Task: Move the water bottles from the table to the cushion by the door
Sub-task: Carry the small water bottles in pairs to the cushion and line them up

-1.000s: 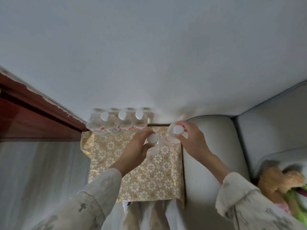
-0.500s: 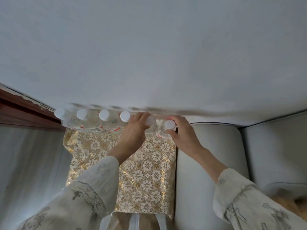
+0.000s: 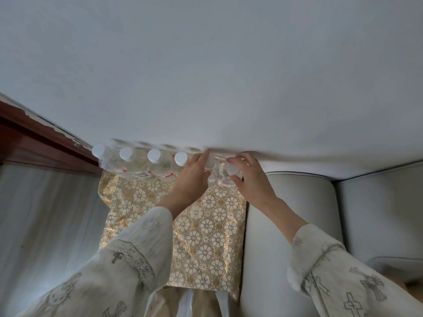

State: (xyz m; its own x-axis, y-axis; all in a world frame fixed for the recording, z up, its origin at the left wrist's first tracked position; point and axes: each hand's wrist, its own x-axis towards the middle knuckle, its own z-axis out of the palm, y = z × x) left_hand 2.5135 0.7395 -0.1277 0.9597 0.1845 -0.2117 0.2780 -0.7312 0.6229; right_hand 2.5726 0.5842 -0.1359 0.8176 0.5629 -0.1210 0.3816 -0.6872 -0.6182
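Against the white wall (image 3: 206, 76), at the far edge of the gold floral cushion (image 3: 206, 236), six water bottles stand upright in a row, each with a white cap. Four of them (image 3: 142, 165) stand free on the left side of the row, close together, red-banded labels showing low on their bodies. The left hand (image 3: 192, 177) wraps its fingers around the fifth bottle (image 3: 210, 165), its grip closed on the bottle's shoulder and neck so that only part of the cap shows. Just beside it, the right hand (image 3: 249, 179) holds the sixth bottle (image 3: 229, 177) at the right end of the row, thumb and fingers curled around the neck below the cap (image 3: 233, 169). Both bottles appear to rest on the cushion, though their bases are partly hidden. A dark red wooden door frame (image 3: 41, 138) runs along the left, and a pale grey sofa (image 3: 297, 202) sits touching the cushion's right edge. Both forearms wear pale printed sleeves (image 3: 132, 259).
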